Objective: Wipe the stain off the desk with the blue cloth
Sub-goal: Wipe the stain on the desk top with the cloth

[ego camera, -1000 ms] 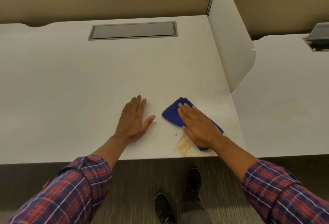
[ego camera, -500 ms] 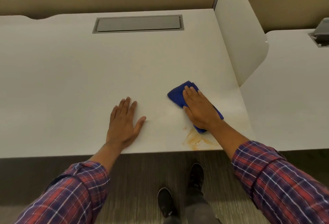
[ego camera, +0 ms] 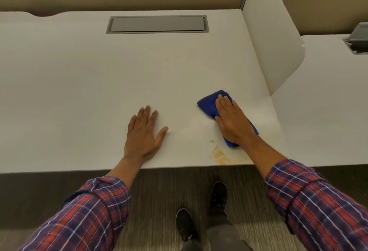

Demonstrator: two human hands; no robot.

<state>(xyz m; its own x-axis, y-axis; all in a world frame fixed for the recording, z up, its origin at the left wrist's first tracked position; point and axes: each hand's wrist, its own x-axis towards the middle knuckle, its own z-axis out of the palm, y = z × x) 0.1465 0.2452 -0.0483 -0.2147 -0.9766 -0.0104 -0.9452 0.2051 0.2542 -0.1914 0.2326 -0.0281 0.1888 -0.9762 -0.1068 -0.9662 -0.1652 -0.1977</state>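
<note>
The right hand (ego camera: 232,120) lies flat with fingers extended, pressing the folded blue cloth (ego camera: 209,105) against the white surface (ego camera: 99,83) near its front right corner. The orange-brown stain (ego camera: 219,156) sits at the front edge, just beside the cloth's near end and left of the right forearm. The left hand (ego camera: 144,134) rests palm-down, fingers spread, holding nothing, well left of the cloth.
</note>
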